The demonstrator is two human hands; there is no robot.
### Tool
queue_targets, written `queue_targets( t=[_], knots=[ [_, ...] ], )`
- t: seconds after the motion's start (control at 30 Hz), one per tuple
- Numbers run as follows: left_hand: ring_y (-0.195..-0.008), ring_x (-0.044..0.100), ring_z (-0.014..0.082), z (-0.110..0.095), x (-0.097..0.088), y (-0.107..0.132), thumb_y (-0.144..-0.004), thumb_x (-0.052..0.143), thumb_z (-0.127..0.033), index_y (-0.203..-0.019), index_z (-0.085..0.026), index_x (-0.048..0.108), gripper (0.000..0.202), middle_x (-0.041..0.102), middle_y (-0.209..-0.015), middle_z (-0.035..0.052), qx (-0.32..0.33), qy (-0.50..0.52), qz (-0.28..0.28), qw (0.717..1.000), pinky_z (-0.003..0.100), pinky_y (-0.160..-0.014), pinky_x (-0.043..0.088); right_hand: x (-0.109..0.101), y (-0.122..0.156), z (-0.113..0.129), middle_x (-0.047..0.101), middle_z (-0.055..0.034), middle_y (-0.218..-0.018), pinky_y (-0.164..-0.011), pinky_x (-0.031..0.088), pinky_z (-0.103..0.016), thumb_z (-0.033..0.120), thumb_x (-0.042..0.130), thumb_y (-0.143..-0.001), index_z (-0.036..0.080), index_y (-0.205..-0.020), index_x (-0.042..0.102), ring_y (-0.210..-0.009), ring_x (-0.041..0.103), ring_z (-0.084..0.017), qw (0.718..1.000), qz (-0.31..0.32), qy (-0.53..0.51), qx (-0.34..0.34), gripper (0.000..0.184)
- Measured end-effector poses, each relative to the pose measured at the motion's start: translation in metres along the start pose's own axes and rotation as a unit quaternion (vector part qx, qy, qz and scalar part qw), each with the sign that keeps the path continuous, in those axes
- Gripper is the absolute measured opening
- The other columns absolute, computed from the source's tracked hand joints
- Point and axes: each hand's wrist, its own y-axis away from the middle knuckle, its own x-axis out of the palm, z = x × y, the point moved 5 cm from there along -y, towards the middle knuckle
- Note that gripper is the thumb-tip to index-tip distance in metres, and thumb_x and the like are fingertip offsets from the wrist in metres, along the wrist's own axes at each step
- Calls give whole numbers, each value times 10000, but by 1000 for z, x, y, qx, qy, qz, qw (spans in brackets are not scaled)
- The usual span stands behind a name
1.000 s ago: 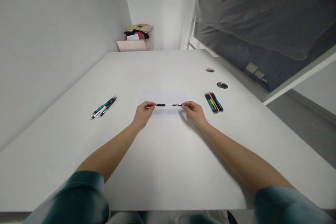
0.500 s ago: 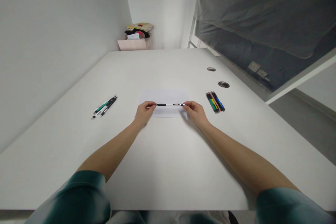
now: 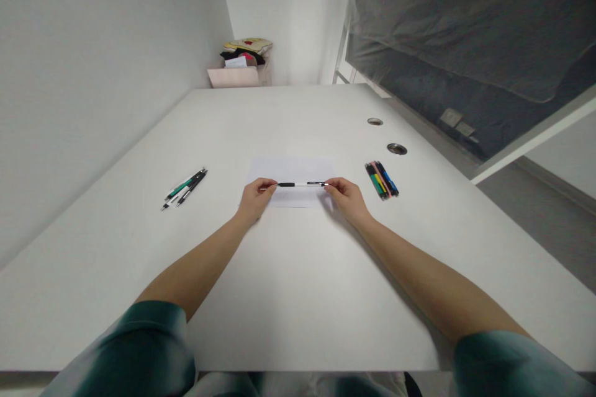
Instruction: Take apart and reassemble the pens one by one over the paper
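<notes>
A white pen with a black grip and a black-and-silver clip end [image 3: 301, 184] is stretched level between my two hands. My left hand [image 3: 256, 201] pinches its black-grip end between thumb and fingers. At the clip end, my right hand [image 3: 349, 200] has its fingertips closed on the pen. Under the pen lies a sheet of white paper [image 3: 291, 169], partly covered by my hands. The pen's very tips are hidden by my fingers.
Left on the white table [image 3: 298, 291] lie several pens [image 3: 185, 188], black, white and green. Several coloured pens or markers [image 3: 382, 180] sit side by side at right. Two round metal-rimmed holes, one the nearer hole [image 3: 397, 149], are beyond them. A box [image 3: 234, 77] stands past the far edge.
Both hands keep the same grip on the pen, which stays level over the paper. The whole view has shifted only very slightly.
</notes>
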Motion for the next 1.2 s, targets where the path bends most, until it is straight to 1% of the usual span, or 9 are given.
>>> queue_targets(
  t=[0.13,0.4,0.8,1.2],
  knots=[
    [-780,622,188,0,0,0,-694,704,-406,-831,-164,706,279,710,-844,70,-4,-1,0,1000,327,-757,483,0,0,0,651,-24,-724,-647,431,-313,458,638,-711,185,-824,656,-646,531,-155,1000,10,8,1,296],
    [-763,614,177,-1,1,1,-699,702,-403,-835,-161,706,278,702,-842,62,-6,4,1,1000,319,-761,475,1,-2,-5,650,-21,-732,-647,428,-313,450,638,-718,183,-831,663,-647,530,-151,1000,1,5,-5,291],
    [-778,625,185,1,1,-1,-697,701,-424,-827,-164,714,292,717,-844,64,0,-1,-4,1000,323,-765,487,1,-3,-4,634,-17,-718,-644,415,-313,462,626,-716,184,-820,656,-649,512,-151,1000,4,6,-3,298],
    [-752,623,178,0,0,0,-720,692,-393,-825,-161,715,256,714,-840,62,2,-9,-2,1000,316,-749,489,1,-2,-3,617,-11,-694,-635,406,-313,452,633,-712,187,-799,649,-644,507,-153,1000,-1,-4,2,280]
  ],
)
